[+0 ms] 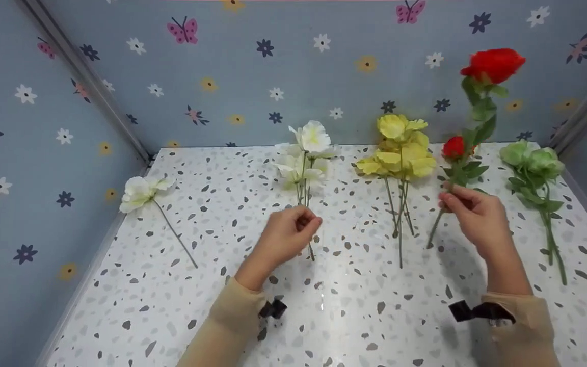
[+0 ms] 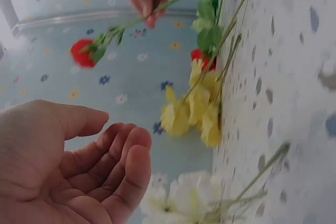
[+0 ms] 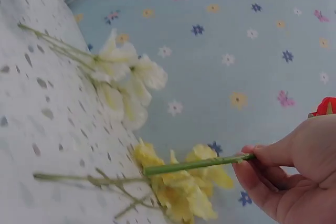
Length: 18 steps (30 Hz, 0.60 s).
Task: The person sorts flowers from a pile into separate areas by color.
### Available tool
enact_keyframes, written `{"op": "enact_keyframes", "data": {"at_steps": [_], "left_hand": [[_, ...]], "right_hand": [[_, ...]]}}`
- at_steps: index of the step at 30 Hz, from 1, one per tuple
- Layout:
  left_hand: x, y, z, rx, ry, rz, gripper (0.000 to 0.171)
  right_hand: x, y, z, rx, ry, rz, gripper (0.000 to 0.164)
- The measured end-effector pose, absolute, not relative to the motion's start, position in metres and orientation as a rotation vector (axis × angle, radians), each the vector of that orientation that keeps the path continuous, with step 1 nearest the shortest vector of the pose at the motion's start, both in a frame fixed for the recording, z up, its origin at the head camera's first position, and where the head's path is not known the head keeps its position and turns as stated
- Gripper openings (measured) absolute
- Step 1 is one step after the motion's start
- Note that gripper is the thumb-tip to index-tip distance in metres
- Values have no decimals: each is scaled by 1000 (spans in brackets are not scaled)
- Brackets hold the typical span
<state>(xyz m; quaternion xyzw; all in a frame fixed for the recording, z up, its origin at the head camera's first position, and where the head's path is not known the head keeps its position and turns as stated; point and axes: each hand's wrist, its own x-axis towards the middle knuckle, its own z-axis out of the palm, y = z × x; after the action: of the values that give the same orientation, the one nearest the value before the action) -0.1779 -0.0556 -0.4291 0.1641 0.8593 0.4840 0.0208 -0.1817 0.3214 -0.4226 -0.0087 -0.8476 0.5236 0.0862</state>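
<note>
My right hand [image 1: 457, 202] pinches the green stem of a red rose [image 1: 493, 64] and holds it upright above the speckled table [image 1: 344, 311]. In the right wrist view, the fingers [image 3: 262, 167] grip the stem [image 3: 194, 164], whose free end pokes out over the yellow flowers [image 3: 178, 192]. My left hand [image 1: 301, 227] hovers over the stems of the white flower bunch [image 1: 306, 153]. Its fingers [image 2: 123, 169] are loosely curled and the palm is empty. A small red bud [image 1: 454, 147] lies on the table just behind the right hand.
The flowers lie in a row across the table. A single white flower [image 1: 140, 191] is at far left, a yellow bunch [image 1: 400, 150] is at centre right, and green flowers [image 1: 533, 160] are at far right. Blue patterned walls [image 1: 273, 76] close in three sides.
</note>
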Motion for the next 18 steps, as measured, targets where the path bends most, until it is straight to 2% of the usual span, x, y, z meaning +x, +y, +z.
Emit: {"op": "enact_keyframes", "data": {"at_steps": [7, 13, 18], "left_hand": [[-196, -139, -418, 179, 2909, 1360, 18], [-199, -217, -422, -154, 3146, 1133, 27], [-194, -261, -427, -399, 3140, 1004, 32]], "right_hand": [[-188, 373, -449, -383, -2659, 1265, 47], [-188, 385, -463, -379, -2820, 1155, 50], [-185, 391, -464, -338, -2871, 1076, 49]]}}
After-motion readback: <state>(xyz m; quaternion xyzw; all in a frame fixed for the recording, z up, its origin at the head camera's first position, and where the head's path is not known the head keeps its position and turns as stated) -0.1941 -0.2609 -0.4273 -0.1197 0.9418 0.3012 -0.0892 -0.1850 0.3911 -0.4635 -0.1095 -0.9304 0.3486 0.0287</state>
